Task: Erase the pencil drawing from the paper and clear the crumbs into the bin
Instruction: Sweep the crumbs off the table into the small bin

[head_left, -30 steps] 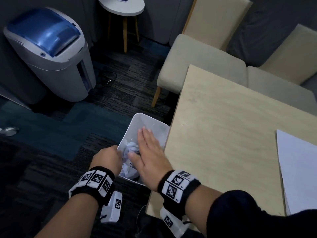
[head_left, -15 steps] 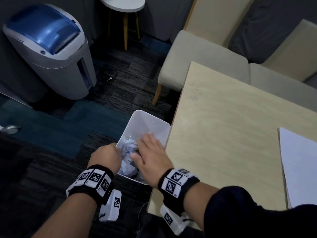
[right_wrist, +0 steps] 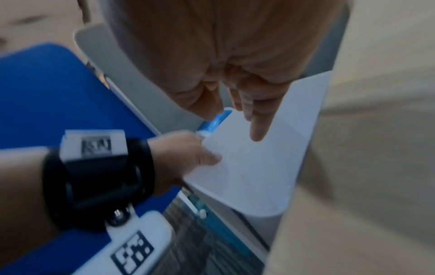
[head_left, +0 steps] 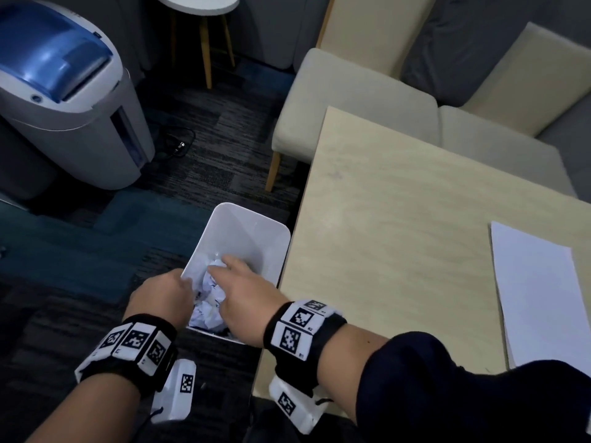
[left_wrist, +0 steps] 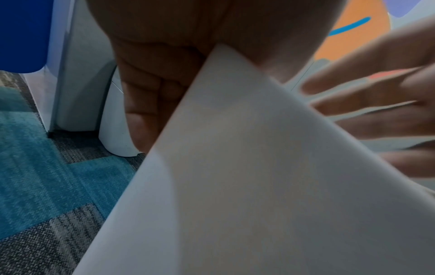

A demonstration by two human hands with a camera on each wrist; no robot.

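A white bin stands on the carpet against the left edge of the pale wooden table, with crumpled white paper inside. My left hand grips the bin's near left rim; in the left wrist view its fingers curl round the white bin wall. My right hand hangs over the bin with straight fingers pointing down into it, holding nothing. The white sheet of paper lies on the table at the right, and no drawing shows on it from here.
A grey machine with a blue lid stands on the carpet at the far left, a cable beside it. Beige chairs sit behind the table. A small round side table is at the top.
My right hand has gone from lying flat above the bin to dipping its fingers down into it. The left hand keeps its hold on the rim.
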